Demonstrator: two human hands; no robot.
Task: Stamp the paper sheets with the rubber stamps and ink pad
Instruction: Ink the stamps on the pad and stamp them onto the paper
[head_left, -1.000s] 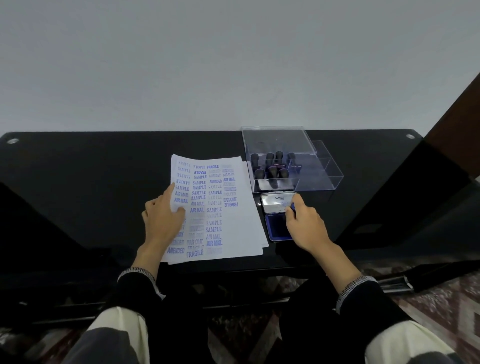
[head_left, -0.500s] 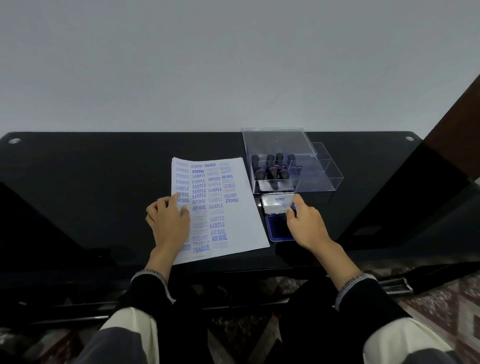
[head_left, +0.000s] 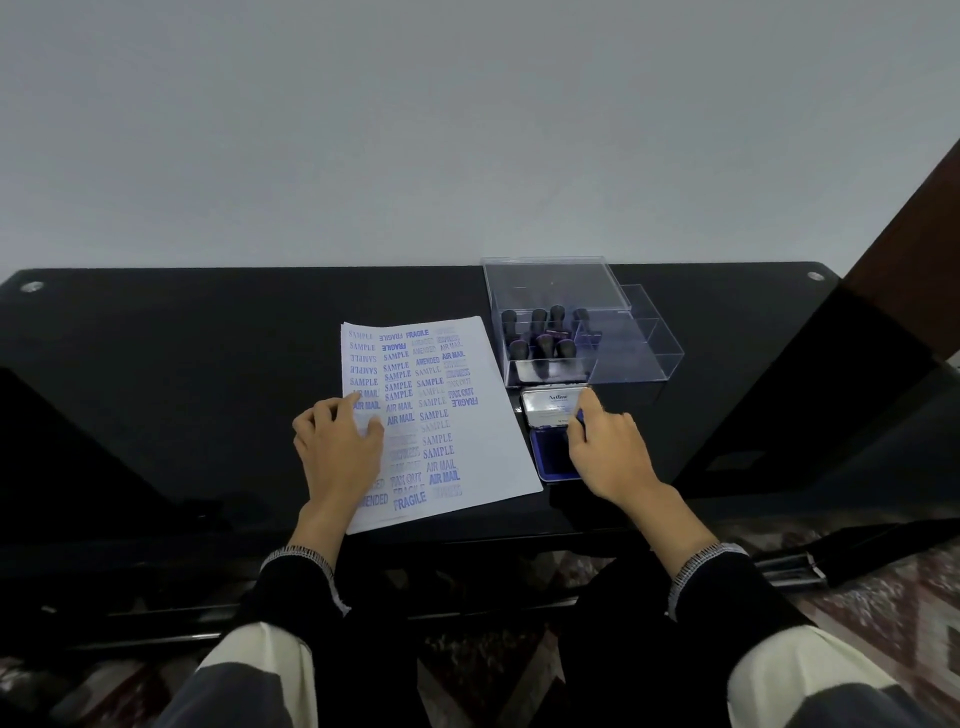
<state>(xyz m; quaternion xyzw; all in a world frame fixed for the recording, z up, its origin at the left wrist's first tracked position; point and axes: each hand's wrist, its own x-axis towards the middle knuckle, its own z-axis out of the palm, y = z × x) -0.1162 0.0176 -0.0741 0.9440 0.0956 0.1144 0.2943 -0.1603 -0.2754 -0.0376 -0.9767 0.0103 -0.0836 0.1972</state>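
Note:
A stack of white paper sheets (head_left: 485, 441) covered in blue stamp prints lies on the black table (head_left: 182, 364). My left hand (head_left: 337, 447) rests on the sheets' left side with its fingers spread. Right of the paper sits the ink pad (head_left: 549, 460), open, with its silver lid (head_left: 550, 402) tipped back. My right hand (head_left: 608, 447) hovers over the pad with curled fingers, pinching a small dark-blue stamp (head_left: 580, 415) that is mostly hidden. Several black-handled rubber stamps (head_left: 540, 338) stand in a clear box (head_left: 641, 358) behind the pad.
The clear box has a see-through lid (head_left: 550, 283) propped at its back. A grey wall rises behind the table. A dark brown panel (head_left: 914, 249) stands at the right. My knees and a patterned floor (head_left: 883, 597) are below the table's front edge.
The fanned sheets have been squared into one neat stack, and my left hand has shifted slightly on them. My right hand has stayed at the ink pad.

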